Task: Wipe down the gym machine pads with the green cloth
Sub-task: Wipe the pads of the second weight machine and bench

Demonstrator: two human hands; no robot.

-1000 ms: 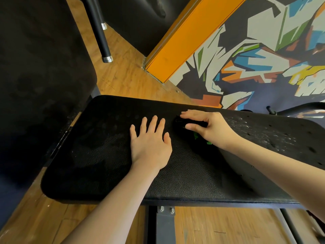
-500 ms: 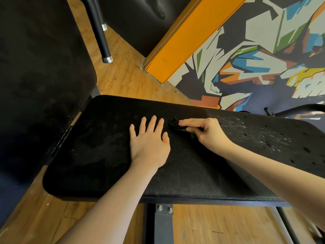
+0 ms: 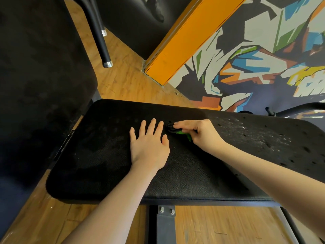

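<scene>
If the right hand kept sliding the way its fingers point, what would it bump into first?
Most likely the left hand. The right hand, gripping the green cloth, points leftward along the pad, and the left index finger lies flat just beside its fingertips, though the exact gap is hard to judge.

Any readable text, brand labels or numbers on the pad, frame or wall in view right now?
None can be read.
Wall mural: white block shapes at the right edge may be lettering, but cut off and not legible.
Black pad: no label or logo visible.
Frame bracket: bare bolts only, no marking.
</scene>
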